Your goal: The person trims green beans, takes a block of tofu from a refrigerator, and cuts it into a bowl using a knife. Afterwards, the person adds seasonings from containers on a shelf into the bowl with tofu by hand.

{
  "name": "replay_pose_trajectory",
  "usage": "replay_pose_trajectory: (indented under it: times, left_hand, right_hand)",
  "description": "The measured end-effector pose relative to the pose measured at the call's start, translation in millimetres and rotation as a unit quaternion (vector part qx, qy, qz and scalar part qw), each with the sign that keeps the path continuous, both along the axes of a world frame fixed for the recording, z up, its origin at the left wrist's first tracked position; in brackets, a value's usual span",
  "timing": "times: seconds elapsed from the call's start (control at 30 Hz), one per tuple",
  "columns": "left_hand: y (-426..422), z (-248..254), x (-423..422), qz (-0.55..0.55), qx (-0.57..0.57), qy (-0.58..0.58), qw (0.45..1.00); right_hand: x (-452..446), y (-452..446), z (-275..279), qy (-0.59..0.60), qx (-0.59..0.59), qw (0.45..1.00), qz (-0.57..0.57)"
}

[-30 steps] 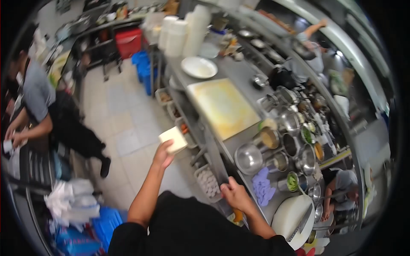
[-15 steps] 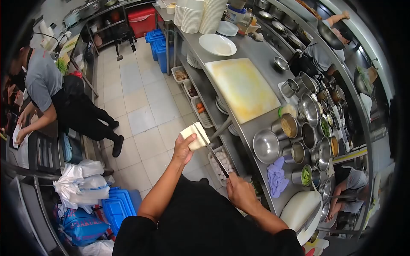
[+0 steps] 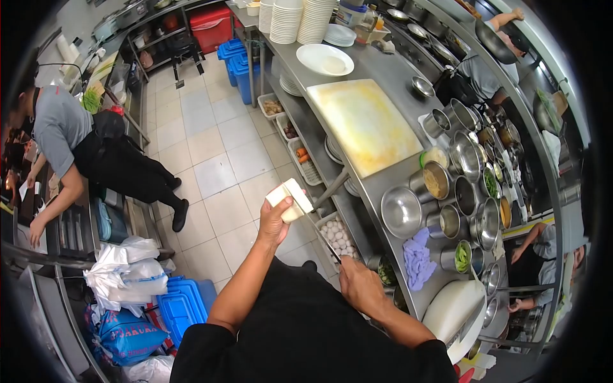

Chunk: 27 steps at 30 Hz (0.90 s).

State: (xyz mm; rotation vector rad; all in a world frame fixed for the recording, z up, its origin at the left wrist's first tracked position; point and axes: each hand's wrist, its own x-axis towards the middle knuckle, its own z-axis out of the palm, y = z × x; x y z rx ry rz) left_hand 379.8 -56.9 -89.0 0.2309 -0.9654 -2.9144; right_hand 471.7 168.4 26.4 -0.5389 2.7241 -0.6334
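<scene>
My left hand [image 3: 274, 220] grips a pale yellow block [image 3: 290, 199], its thumb across the top. The block has a cut in it, with a strip along its right side leaning slightly away. In my right hand [image 3: 362, 288] is the handle of a knife [image 3: 327, 244]. Its blade points up and left, and its tip end is at the block, partly hidden by it. Both hands are in the air over the floor, left of the steel counter [image 3: 383, 182].
On the counter lie a stained cutting board [image 3: 364, 127], a white plate [image 3: 324, 60], steel bowls [image 3: 401, 212] and a purple cloth [image 3: 419, 258]. Below is a basket of eggs [image 3: 337, 237]. A co-worker [image 3: 64, 127] bends at the left; others are at the right.
The knife's blade has sunk into the block, and a strip now parts from it. Earlier the blade came up from beside my body. The co-worker at the left has shifted their arms.
</scene>
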Motion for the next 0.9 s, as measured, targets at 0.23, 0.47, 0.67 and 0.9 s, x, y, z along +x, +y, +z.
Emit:
replay_pose_trajectory:
  times: [0.23,0.47,0.67,0.9]
  left_hand:
    - [3,-1,1,0.001,-0.001,0.0,1.0]
    - [9,0,1,0.002,-0.002,-0.006,1.0]
    - [12,-4,-1,-0.004,-0.006,-0.008,1.0]
    - [16,4,1,-0.001,-0.008,-0.008,1.0]
  right_hand:
    - [0,1,-1,0.002,0.005,1.0,0.001]
    - [-1,4,-1,-0.015,0.009,1.0,-0.002]
    - [-2,6,0,-0.018,0.006,1.0,-0.007]
    - [-2,7,0,-0.023,0.027,0.999,-0.012]
